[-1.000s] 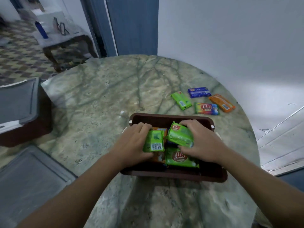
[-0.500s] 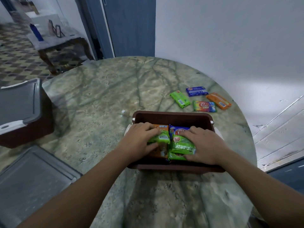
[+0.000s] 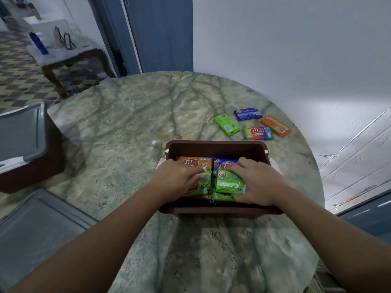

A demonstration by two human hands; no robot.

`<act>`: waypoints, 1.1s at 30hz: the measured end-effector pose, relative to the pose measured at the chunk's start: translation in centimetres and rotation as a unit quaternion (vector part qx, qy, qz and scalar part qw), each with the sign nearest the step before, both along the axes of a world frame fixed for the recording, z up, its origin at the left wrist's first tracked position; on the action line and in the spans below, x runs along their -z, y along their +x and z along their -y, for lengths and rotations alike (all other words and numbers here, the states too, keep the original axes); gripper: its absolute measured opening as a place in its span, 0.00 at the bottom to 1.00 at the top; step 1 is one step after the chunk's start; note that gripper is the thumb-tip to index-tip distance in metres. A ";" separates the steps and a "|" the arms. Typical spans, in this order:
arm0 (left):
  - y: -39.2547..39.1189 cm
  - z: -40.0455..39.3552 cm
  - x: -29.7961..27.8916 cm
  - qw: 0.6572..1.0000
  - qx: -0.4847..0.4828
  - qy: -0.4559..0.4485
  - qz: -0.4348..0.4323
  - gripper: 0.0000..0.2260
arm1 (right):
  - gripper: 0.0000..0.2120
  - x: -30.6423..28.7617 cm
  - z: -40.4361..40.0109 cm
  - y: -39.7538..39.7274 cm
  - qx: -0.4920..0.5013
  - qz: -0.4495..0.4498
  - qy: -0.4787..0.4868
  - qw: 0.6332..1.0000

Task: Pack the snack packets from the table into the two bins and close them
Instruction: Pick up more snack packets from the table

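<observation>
Pressing down into the open brown bin (image 3: 215,145), both hands are settling snack packets so they lie flat and leave room for more. The left hand (image 3: 177,180) rests with curled fingers on a green packet (image 3: 202,187) at the bin's left side, pinning it over an orange packet (image 3: 195,162) beneath; whether it truly grips or only presses is hard to tell. The right hand (image 3: 257,182) is wrapped around a second green packet (image 3: 229,182), thumb under its near edge and fingers over the top, seating it beside a blue packet (image 3: 224,163) so the layers line up in two columns. Four packets remain out on the round marble table (image 3: 127,123), just beyond the bin's far right corner: a green one (image 3: 226,124), a blue one (image 3: 247,114), an orange one (image 3: 275,125) and a rainbow-coloured one (image 3: 257,132), grouped within easy reach for the next trips. At the left edge stands the second brown bin (image 3: 31,172), its grey lid (image 3: 21,132) apparently already on, while another grey lid (image 3: 40,225) lies near the person's left arm, probably waiting for the bin being filled. Packing looks well along but unfinished.
</observation>
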State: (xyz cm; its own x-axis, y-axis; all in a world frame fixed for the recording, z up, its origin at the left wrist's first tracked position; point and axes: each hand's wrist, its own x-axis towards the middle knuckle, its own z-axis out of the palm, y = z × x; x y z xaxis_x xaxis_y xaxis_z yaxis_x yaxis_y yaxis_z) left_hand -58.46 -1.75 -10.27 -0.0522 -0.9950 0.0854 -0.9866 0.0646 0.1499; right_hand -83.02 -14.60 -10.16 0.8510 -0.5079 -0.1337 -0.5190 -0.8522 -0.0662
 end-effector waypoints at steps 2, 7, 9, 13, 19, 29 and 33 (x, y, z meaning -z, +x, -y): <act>0.1 0.0 0.2 1.000 0.006 0.005 0.020 0.29 | 0.41 0.0 0.0 0.0 -0.001 -0.002 0.000 1.000; 0.3 -0.2 0.5 0.996 0.012 0.058 0.068 0.42 | 0.41 0.0 -0.1 -0.1 0.000 0.008 0.005 1.000; 0.3 -0.2 0.3 0.996 0.016 0.061 0.069 0.42 | 0.41 0.0 0.0 -0.1 0.001 0.010 0.007 1.000; -0.1 -0.2 -0.2 0.994 0.030 0.069 0.075 0.36 | 0.41 0.1 0.1 -0.2 0.004 0.017 0.015 1.000; 0.0 -0.1 -0.2 0.994 0.028 0.073 0.073 0.30 | 0.31 -0.1 -0.3 -0.5 0.028 0.108 0.064 0.992; -0.1 -0.2 -0.4 0.995 0.013 0.079 0.058 0.30 | 0.20 -0.3 0.6 -0.7 0.085 0.084 0.111 0.987; 0.0 -0.2 -0.4 0.995 0.008 0.081 0.059 0.30 | 0.21 -0.5 0.6 -0.1 0.059 0.033 0.090 0.994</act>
State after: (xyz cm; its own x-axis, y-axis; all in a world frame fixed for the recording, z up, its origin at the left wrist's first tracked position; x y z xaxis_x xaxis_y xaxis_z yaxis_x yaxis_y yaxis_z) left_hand -58.49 -1.57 -9.89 -0.0684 -0.9942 -0.0831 -0.9970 0.0650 0.0419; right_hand -83.12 -15.20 -9.69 0.7974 -0.5768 -0.1776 -0.6034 -0.7572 -0.2500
